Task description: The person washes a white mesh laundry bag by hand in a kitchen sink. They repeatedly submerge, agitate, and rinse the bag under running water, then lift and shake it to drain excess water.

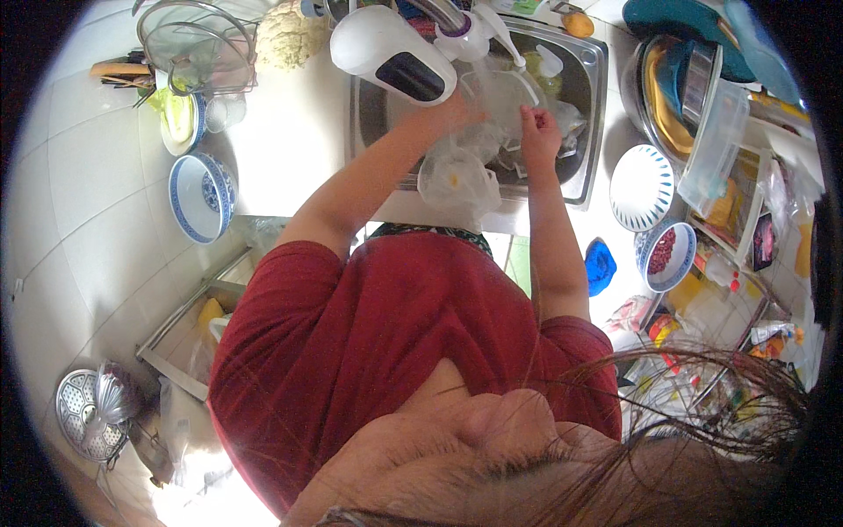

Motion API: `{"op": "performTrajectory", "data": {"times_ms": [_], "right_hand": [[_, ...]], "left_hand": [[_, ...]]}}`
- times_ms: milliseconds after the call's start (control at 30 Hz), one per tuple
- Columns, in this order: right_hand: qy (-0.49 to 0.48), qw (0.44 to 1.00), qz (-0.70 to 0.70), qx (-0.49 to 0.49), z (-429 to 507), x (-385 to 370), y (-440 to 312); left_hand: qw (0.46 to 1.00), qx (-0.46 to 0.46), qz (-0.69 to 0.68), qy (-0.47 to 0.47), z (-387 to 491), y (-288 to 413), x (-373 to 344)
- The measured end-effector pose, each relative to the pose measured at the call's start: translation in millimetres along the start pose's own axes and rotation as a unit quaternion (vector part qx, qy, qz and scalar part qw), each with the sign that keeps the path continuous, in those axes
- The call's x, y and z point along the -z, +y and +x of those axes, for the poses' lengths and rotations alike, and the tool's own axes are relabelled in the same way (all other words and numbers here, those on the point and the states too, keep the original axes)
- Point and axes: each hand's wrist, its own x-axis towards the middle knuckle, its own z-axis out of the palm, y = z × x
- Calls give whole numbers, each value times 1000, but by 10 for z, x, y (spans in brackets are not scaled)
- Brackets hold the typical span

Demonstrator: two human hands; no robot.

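A stainless steel sink (596, 132) lies before me, with translucent plastic (507, 95), seemingly a bag, under the white tap unit (388, 56). My left hand (469, 109) is blurred beneath the tap at the near side of this plastic; whether its fingers grip it cannot be made out. On the right, the fingers of my right hand (543, 132) are pinched together on the plastic's edge. Another crumpled translucent bag (454, 181), with an orange spot, hangs over the sink's front rim. More clear plastic (568, 122) and a greenish round item (543, 79) lie in the basin.
Left on the counter are a cauliflower (290, 36), a wire rack (197, 49), a plate of lettuce (178, 122) and a blue-patterned bowl (201, 197). To the right stand stacked basins (658, 99), a striped dish (642, 188), a bowl of red beans (665, 257) and a blue cloth (600, 267).
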Motion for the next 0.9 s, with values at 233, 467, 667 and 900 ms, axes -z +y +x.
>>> {"op": "performTrajectory", "data": {"times_ms": [233, 467, 667, 900], "right_hand": [[214, 969, 112, -58, -222, 0, 9], [-82, 975, -176, -105, -276, -121, -108], [52, 988, -146, -19, -87, -264, 8], [129, 979, -156, 12, -52, -522, 17]], "left_hand": [[926, 145, -176, -300, -23, 41, 210], [970, 38, -162, -177, 104, 187, 243], [988, -2, -126, -87, 436, 48, 419], [899, 233, -166, -333, 268, 414, 608]]}}
